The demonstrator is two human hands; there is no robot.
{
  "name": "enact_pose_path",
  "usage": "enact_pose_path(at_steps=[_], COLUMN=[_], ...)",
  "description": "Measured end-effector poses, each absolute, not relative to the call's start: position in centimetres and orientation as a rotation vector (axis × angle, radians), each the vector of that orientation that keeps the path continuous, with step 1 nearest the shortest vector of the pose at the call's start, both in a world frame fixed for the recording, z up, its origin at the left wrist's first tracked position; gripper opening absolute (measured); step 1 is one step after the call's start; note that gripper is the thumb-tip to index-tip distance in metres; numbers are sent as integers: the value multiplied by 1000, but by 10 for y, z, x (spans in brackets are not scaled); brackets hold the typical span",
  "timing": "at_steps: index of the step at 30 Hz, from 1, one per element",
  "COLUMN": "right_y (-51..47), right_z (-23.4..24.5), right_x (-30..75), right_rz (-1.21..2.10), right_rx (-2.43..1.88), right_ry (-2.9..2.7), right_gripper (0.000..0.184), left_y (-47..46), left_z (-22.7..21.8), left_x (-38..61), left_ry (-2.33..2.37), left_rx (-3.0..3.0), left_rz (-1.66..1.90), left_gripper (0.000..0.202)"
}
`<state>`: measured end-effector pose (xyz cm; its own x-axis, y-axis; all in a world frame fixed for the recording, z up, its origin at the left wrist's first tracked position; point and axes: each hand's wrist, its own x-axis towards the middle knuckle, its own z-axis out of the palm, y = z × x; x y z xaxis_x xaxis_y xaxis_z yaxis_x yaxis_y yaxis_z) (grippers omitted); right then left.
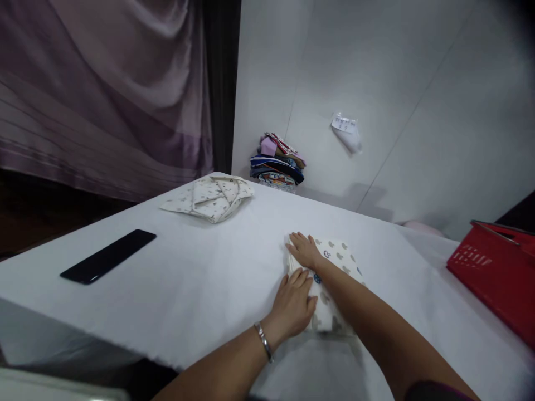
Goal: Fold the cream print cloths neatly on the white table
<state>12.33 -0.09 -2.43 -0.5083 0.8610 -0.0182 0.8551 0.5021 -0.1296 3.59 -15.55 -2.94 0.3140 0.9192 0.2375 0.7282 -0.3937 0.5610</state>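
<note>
A folded white cloth (340, 256) printed with grey and blue mouse-head shapes lies flat on the white-covered table (200, 278). On its near left edge rests my left hand (295, 301), fingers outstretched and a silver bracelet at the wrist. Farther up the same left edge, my right hand (305, 252) lies flat with its fingers extended. The two hands are close together, both touching the top of the cloth. My right forearm crosses over the middle of the cloth and hides part of it.
A loosely folded white printed garment (213, 200) sits at the table's far left corner. A black phone-like slab (109, 256) lies on the left. At the right edge stands a red basket (493, 273). Stacked folded clothes (278, 161) are beyond the table by the wall.
</note>
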Motion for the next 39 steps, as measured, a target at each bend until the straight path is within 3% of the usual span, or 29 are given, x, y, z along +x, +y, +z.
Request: enact_pose_path(at_steps=[6,12,21,26,30,35,39], right_y=[0,-4,-27,-68,-96,-117,-119], right_z=[-5,-4,-14,-11,-3,2,-2], right_x=[148,231,273,300,309,299,302], right_rz=[225,99,371,866,1065,1156,1128], right_rx=[-1555,-1898,-1798,-1913,-1992,-1968,-1782], right_ry=[-2605,-2361,-1937,-1587,-1432,-1439,-1536], right_gripper=[62,57,59,70,76,92,91], left_y=[-154,-152,-146,-138,-137,-140,-140], left_z=[-31,-30,-36,-32,-27,-26,-30], left_x=[33,32,29,21,15,14,14], left_ry=[1458,1428,1397,1621,1666,1686,1666], left_rx=[2267,2269,2143,1856,1794,1813,1814], left_rz=[781,804,889,1032,1000,949,977], left_gripper=[43,40,49,48,50,51,54])
